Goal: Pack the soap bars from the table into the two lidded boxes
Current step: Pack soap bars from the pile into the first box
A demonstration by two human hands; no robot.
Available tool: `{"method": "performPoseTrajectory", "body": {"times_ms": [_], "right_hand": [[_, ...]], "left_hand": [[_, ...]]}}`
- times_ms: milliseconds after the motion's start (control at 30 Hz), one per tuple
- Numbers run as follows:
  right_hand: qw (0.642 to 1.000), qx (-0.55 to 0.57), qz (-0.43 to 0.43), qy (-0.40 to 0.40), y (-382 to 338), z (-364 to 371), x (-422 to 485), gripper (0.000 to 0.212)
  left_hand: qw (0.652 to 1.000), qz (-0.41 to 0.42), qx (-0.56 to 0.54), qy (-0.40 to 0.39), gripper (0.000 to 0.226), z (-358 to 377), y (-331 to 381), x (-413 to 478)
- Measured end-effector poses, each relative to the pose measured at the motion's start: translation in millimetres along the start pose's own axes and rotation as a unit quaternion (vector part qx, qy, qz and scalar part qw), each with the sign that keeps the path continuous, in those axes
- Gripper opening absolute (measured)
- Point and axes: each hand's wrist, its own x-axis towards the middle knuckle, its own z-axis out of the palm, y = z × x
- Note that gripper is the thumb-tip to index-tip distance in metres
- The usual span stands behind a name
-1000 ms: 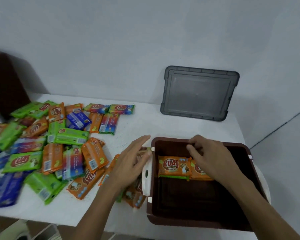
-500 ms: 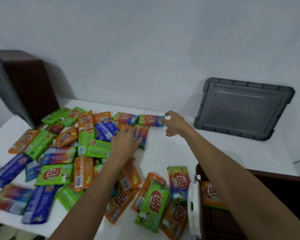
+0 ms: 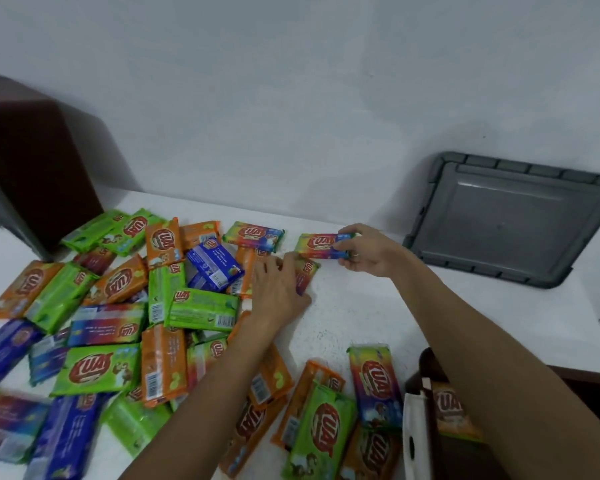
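Several wrapped soap bars (image 3: 201, 308) in green, orange, blue and rainbow wrappers lie heaped on the white table (image 3: 354, 306). My right hand (image 3: 368, 252) pinches a rainbow soap bar (image 3: 321, 244) at the far middle of the table, lifted slightly. My left hand (image 3: 278, 289) lies on another rainbow bar (image 3: 307, 275), fingers round its edge. The open brown box (image 3: 426, 372) sits at the lower right behind my right forearm, with an orange bar (image 3: 452, 410) inside.
A grey lid (image 3: 510, 216) leans against the wall at the right. A second brown box (image 3: 32, 168) with its grey lid stands tilted at the far left. A white latch (image 3: 414, 441) hangs on the near box's left side.
Both hands left the box and reached out to the pile. The right hand took hold of the far rainbow bar; the left hand came down on the bar beside it.
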Motion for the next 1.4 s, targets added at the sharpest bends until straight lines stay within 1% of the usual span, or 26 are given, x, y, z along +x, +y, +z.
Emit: {"method": "performPoseTrajectory", "body": {"times_ms": [67, 200, 300, 367, 467, 600, 667, 700, 800, 867, 933, 1000, 1067, 1167, 1233, 1300, 1400], "right_hand": [[0.999, -0.032, -0.020, 0.006, -5, -16, -16, 0.040], [0.990, -0.103, -0.093, 0.031, -8, -47, -63, 0.039], [0.978, -0.135, -0.159, 0.026, -1, -67, -108, 0.035], [0.964, -0.168, -0.202, 0.034, 6, -78, -139, 0.032], [0.948, -0.188, -0.253, 0.050, 20, -91, -182, 0.033], [0.938, -0.179, -0.288, 0.065, 43, -105, -234, 0.035], [0.940, -0.164, -0.291, 0.068, 57, -114, -257, 0.036], [0.943, -0.157, -0.287, 0.069, 65, -120, -267, 0.036], [0.948, -0.145, -0.272, 0.072, 90, -138, -287, 0.031], [0.956, -0.128, -0.255, 0.071, 108, -149, -294, 0.028], [0.964, -0.108, -0.233, 0.064, 126, -157, -295, 0.029], [0.966, -0.115, -0.225, 0.057, 141, -161, -293, 0.030], [0.965, -0.144, -0.214, 0.047, 152, -161, -286, 0.031], [0.972, -0.162, -0.167, 0.029, 161, -154, -268, 0.033], [0.970, -0.186, -0.154, 0.018, 166, -148, -253, 0.036], [0.953, -0.258, -0.159, 0.021, 174, -143, -240, 0.037], [0.887, -0.418, -0.187, 0.061, 181, -137, -230, 0.039]], "left_hand": [[1.000, -0.011, -0.019, -0.014, 0.075, 0, 5, -1], [0.999, -0.025, -0.020, -0.017, 0.071, -3, 12, 1], [0.998, -0.020, -0.050, -0.023, 0.076, -11, 17, -3], [0.996, -0.006, -0.089, 0.008, 0.080, -21, 27, -12], [0.985, 0.043, -0.157, 0.057, 0.081, -39, 48, -31], [0.951, 0.105, -0.268, 0.112, 0.057, -62, 77, -64], [0.929, 0.117, -0.330, 0.119, 0.049, -70, 92, -83], [0.914, 0.111, -0.375, 0.110, 0.047, -74, 100, -93], [0.850, 0.094, -0.515, 0.059, 0.048, -78, 119, -123], [0.816, 0.096, -0.569, 0.041, 0.049, -71, 126, -139], [0.794, 0.093, -0.600, 0.028, 0.049, -61, 131, -151], [0.785, 0.077, -0.614, 0.015, 0.049, -49, 135, -161], [0.782, 0.063, -0.620, 0.004, 0.048, -39, 138, -168], [0.786, 0.053, -0.616, -0.003, 0.047, -26, 140, -174], [0.792, 0.051, -0.608, 0.003, 0.047, -22, 142, -176], [0.799, 0.052, -0.599, 0.005, 0.046, -21, 143, -177], [0.799, 0.051, -0.599, 0.005, 0.046, -22, 145, -179]]}}
